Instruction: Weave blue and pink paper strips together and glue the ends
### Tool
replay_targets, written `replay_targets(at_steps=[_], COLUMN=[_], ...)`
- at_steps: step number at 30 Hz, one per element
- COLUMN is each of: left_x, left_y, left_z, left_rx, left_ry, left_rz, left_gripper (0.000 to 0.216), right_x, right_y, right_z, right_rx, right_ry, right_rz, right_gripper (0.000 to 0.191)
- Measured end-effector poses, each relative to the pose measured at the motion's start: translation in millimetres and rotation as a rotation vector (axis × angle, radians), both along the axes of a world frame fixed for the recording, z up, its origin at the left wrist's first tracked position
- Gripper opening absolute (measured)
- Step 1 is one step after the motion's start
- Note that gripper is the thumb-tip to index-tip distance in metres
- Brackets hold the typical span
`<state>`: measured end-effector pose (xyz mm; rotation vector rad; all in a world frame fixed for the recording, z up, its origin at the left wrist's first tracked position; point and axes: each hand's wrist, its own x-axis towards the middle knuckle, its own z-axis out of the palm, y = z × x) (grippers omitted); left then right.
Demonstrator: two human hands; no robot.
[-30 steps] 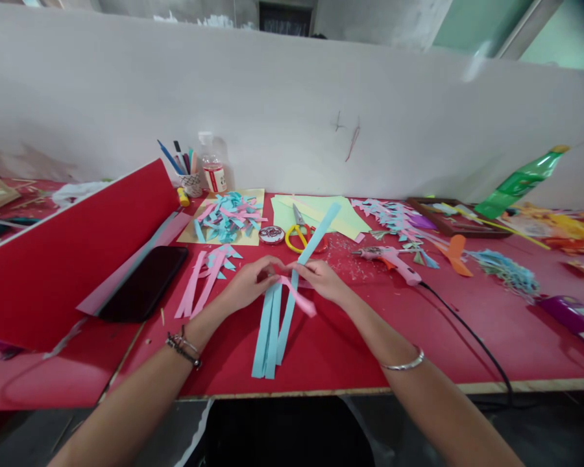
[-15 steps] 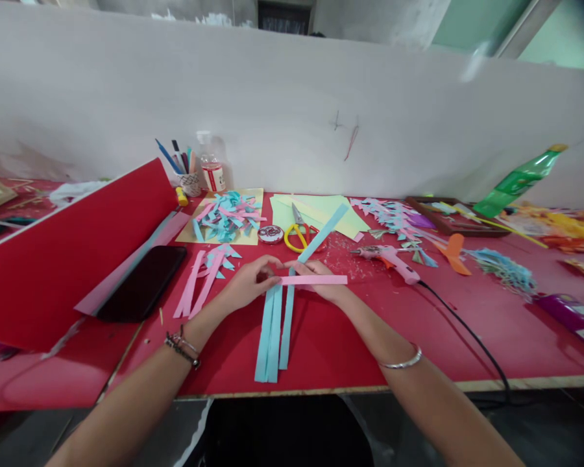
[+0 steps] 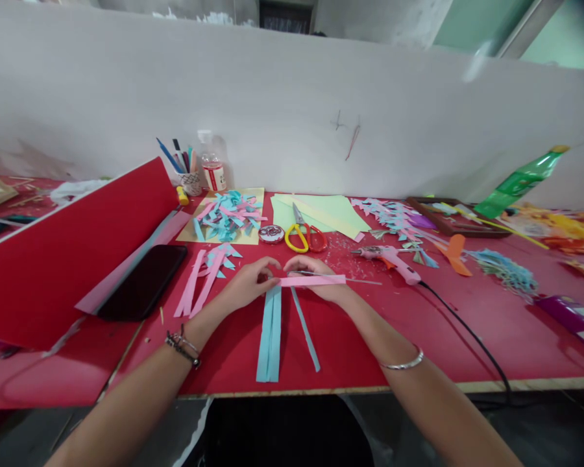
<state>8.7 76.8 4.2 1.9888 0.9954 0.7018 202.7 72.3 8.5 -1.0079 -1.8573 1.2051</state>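
Note:
My left hand (image 3: 252, 283) pinches paper strips at their ends, thumb against fingers. Out of that pinch a pink paper strip (image 3: 316, 280) points right, passing in front of my right hand. Two light blue paper strips (image 3: 269, 340) hang down side by side from the same place. With curled fingers my right hand (image 3: 316, 269) holds another blue paper strip (image 3: 305, 329). One end of it slants down toward the table edge, and a thin edge-on length sticks out to the right. The pink strip partly covers where my right fingers grip.
Scissors (image 3: 299, 232) and a round tin (image 3: 271, 234) lie behind my hands. A pink glue gun (image 3: 392, 259) with a black cord is on the right. A phone (image 3: 143, 283) leans near a red board (image 3: 87, 253) at left. Cut paper pieces (image 3: 228, 215) are heaped at the back.
The blue strip in my right hand has turned: its upper end swung from up-right to pointing right, its lower end shifted right. My left hand and the pink strip stay nearly still.

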Motion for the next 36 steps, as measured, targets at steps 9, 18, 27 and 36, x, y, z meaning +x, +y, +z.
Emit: replay_targets(at_steps=[9, 18, 27, 36], left_x=[-1.0, -1.8, -6.5, -6.4], left_y=[0.7, 2.1, 5.6, 6.0], left_z=[-2.6, -1.3, -3.0, -4.4], left_rx=[0.018, 0.011, -0.018, -0.043], left_ry=[0.031, 0.085, 0.038, 0.008], left_rz=[0.007, 0.019, -0.001, -0.029], left_gripper=[0.019, 0.018, 0.016, 0.013], right_x=[1.9, -0.6, 0.1, 4.8], right_y=[3.6, 5.3, 2.2, 3.3], right_z=[-6.2, -9.7, -2.4, 2.1], right_rx=[0.146, 0.086, -0.102, -0.043], right_ry=[-0.134, -0.096, 0.073, -0.028], right_rz=[-0.125, -0.133, -0.051, 0.093], right_gripper=[0.02, 0.018, 0.029, 0.03])
